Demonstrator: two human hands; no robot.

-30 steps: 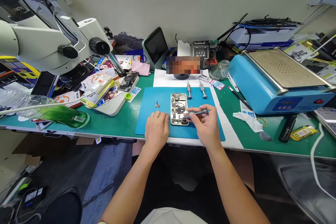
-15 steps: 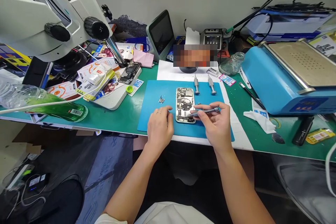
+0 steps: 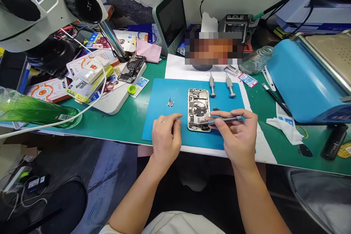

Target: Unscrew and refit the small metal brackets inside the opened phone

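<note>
An opened phone (image 3: 199, 108) lies upright in the view on a blue mat (image 3: 153, 95), its inner parts bare. My right hand (image 3: 241, 135) holds a grey screwdriver (image 3: 227, 119) nearly level between thumb and fingers. The screwdriver's thin end points left, over the phone's lower right part; I cannot tell whether it touches. Left of the phone, my left hand (image 3: 166, 131) is closed, thumb and index finger drawn near each other; anything between them is too small to make out. Small metal parts (image 3: 170, 102) lie on the mat beyond this hand.
Two more grey screwdrivers (image 3: 212, 86) rest at the mat's far edge. A glass jar (image 3: 257, 60) and a blue machine (image 3: 296, 80) stand to the right. On the left are a microscope (image 3: 82, 3), a green bottle (image 3: 35, 111), a white cable (image 3: 93, 106) and another opened phone (image 3: 132, 69).
The camera view has shifted and come nearer to the bench. My left thumb and index finger look more curled. My right hand keeps the screwdriver over the phone's lower end.
</note>
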